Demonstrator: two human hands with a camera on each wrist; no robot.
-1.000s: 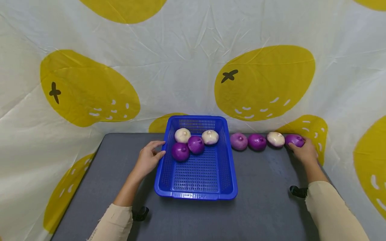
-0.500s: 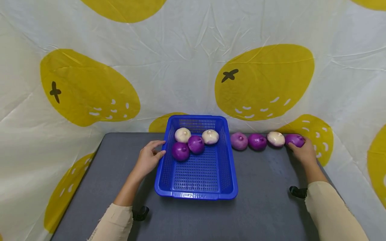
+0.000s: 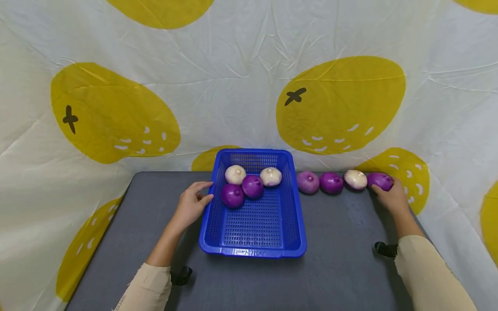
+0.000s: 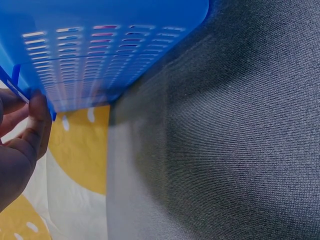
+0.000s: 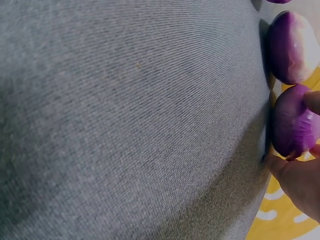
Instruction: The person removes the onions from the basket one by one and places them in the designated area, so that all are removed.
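- Four onions sit in the blue basket [image 3: 253, 242], bunched at its far end just above the middle of the head view: two white ones [image 3: 235, 174] [image 3: 271, 176] and two purple ones [image 3: 232, 195] [image 3: 253, 186].
- Four more lie in a row on the grey bench [image 3: 342, 242], right of centre: a pale purple onion [image 3: 308, 182], a purple onion [image 3: 331, 182], a white onion [image 3: 355, 179] and the end purple onion [image 3: 379, 181].
- The right hand [image 3: 394, 197], at the right of the frame, has its fingers curled round that end purple onion [image 5: 294, 122], which rests on the bench and is not lifted.
- The left hand [image 3: 191, 203], left of centre, pinches the basket's left rim [image 4: 30, 97] with thumb and fingers.
- By my reckoning the loading is about half done: four in, four left out.
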